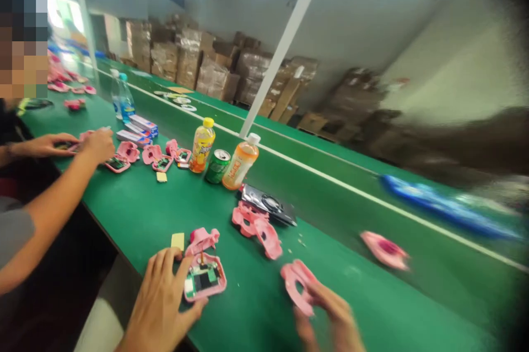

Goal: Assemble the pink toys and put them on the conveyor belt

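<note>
Head view, right grip (326, 313) clenched on pink shell (294, 286), left grip (159, 299) open beside circuit board (203, 280), bottles (241, 162) beyond

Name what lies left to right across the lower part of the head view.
left hand → pink casing with circuit board → two pink shells → right hand gripping a pink shell → loose pink shell

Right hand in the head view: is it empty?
No, the right hand grips a pink plastic casing in its fingers.
</note>
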`<state>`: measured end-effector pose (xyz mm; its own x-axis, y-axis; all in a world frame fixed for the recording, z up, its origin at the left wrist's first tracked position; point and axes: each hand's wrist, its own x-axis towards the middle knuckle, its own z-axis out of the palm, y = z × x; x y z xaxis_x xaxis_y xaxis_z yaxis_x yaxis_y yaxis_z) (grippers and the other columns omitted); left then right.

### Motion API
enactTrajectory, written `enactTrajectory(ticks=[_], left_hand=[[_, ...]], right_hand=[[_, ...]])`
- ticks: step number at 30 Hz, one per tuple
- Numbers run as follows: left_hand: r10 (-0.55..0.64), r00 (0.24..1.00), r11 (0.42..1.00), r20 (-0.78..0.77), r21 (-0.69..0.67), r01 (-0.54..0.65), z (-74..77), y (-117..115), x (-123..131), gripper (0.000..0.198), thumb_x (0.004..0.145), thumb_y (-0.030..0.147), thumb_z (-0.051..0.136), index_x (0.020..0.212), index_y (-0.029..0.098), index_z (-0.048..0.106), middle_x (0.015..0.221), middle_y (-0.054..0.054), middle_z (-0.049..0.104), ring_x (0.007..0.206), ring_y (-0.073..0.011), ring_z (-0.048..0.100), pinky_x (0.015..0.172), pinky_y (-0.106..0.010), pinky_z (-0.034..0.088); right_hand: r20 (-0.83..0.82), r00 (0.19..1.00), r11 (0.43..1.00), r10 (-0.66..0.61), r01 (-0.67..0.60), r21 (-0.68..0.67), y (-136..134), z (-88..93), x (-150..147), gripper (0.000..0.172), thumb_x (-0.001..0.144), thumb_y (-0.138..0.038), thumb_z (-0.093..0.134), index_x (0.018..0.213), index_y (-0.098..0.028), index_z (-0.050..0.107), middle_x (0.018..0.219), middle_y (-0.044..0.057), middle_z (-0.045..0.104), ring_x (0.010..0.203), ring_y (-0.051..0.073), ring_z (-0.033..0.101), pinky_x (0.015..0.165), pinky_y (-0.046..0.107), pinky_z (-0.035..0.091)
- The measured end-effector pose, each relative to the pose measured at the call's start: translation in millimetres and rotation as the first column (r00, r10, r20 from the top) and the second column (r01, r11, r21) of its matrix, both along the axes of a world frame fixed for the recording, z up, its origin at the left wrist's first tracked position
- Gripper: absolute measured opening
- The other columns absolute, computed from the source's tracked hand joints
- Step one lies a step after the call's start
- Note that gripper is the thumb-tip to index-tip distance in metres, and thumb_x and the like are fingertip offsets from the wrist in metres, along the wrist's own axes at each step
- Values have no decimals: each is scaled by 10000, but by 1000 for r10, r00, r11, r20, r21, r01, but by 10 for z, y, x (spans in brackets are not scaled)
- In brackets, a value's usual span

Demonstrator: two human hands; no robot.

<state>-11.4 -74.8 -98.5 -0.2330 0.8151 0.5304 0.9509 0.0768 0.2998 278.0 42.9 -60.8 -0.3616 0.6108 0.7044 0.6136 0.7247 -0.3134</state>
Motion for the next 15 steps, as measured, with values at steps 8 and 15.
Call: enactTrajectory(ticks=[8, 15], left_hand=[[-169, 943, 984, 286, -6, 179, 197, 56, -300, 522, 981, 337, 472, 1486, 221, 404, 1384, -130, 540, 1289, -288, 494, 1051, -448, 451], [-374, 835, 853, 403, -203, 480, 377, 525, -720, 343, 768, 264, 704, 1102, 220, 637, 1265, -103, 646, 1223, -318, 556, 1024, -477, 440]], right_hand=[[180, 947, 962, 265, -248, -115, 60, 720, -1326, 273, 1031, -187, 497, 1266, -232, 627, 1229, 100, 680, 1174, 229, 611, 1011, 420, 511], [677, 678, 954, 287, -136, -268, 28, 795, -2053, 72, 956, -221, 677, 913, -170, 703, 873, 55, 725, 867, 225, 648, 756, 352, 427]])
